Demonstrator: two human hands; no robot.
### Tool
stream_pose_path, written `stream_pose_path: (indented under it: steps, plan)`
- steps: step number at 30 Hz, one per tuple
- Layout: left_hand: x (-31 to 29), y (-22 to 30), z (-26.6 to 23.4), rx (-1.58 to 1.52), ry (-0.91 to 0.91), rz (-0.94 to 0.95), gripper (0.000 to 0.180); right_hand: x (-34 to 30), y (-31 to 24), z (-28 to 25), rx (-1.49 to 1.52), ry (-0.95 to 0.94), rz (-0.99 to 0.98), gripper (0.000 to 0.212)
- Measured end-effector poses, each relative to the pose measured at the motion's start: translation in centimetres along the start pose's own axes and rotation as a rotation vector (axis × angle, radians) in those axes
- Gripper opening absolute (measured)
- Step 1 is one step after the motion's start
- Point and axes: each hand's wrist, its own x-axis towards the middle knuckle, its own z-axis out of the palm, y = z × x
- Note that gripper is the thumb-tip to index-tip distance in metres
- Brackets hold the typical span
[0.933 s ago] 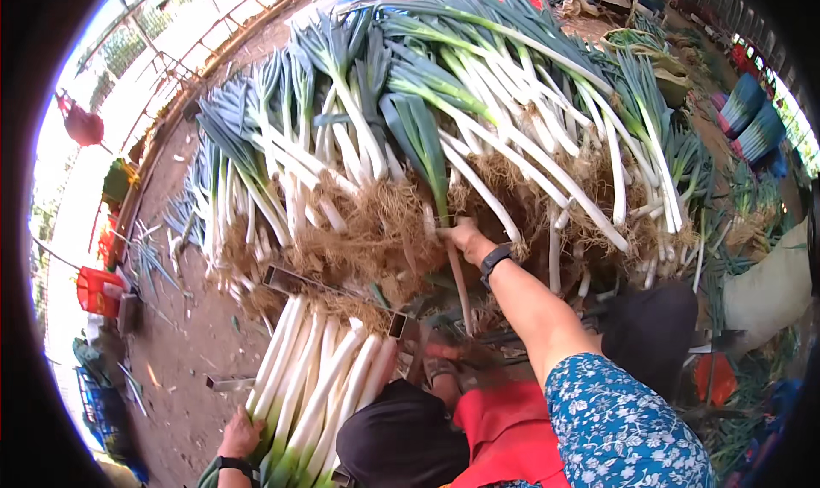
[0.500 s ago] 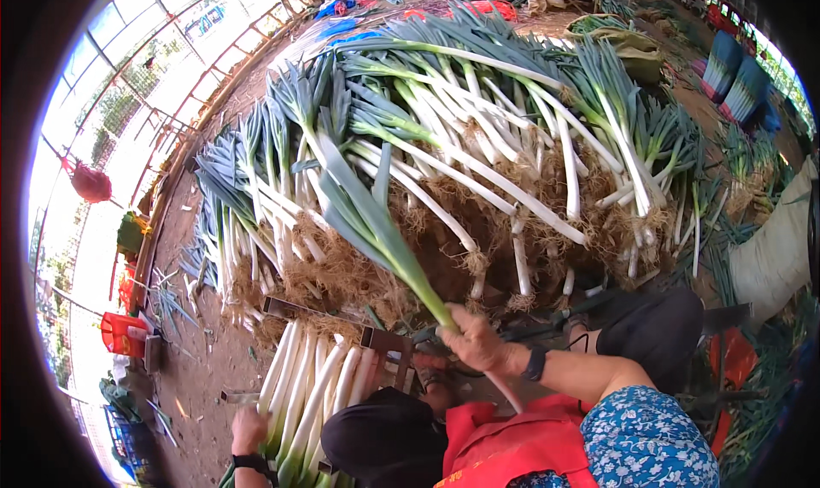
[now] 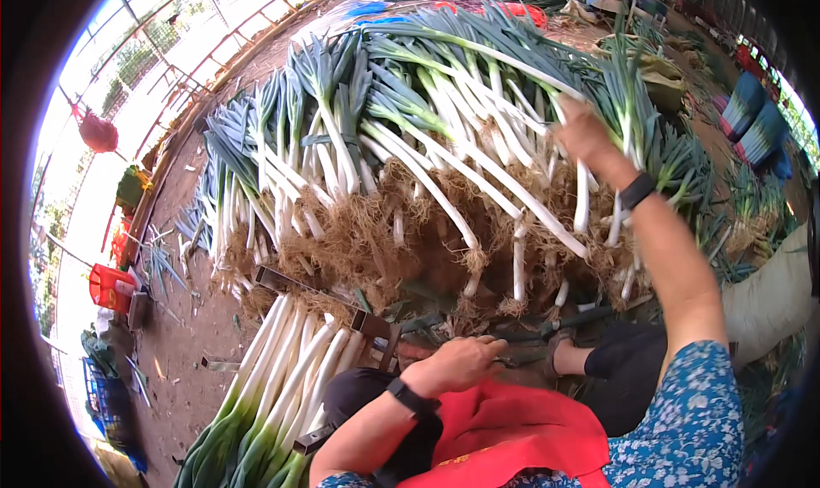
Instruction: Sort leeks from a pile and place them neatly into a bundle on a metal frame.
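A big heap of leeks (image 3: 512, 199), with white shanks, blue-green leaves and brown roots, lies on the ground in front of me. Reaching over its right part, my right hand (image 3: 589, 142) is closed around the white end of a leek lying across the heap. The fingertips are partly hidden among the stalks. My left hand (image 3: 457, 362) hovers over my lap, beside the red apron (image 3: 512, 424), its fingers reaching out to the right with nothing seen in them. Left of my knee, a bundle of leeks (image 3: 282, 351) rests in a metal frame (image 3: 373, 324), roots toward the heap.
A red container (image 3: 111, 287) and a blue crate (image 3: 107, 407) stand at the left. At the far right are blue-green bundles (image 3: 752, 116). A pale sack (image 3: 773, 304) lies right of my leg. Railings (image 3: 162, 48) line the far left side.
The leek my right hand held is out of that hand, and the hand has reached forward to the heap. My left hand has moved from the framed bundle to above my lap.
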Motion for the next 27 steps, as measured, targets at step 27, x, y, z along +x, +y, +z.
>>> stream_pose_path:
  steps: [27]
  plan:
    - [3.4,-0.4,1.5,0.492,0.021,0.036,0.024,-17.7,23.6,-7.6,-0.554,-0.013,0.542,0.068]
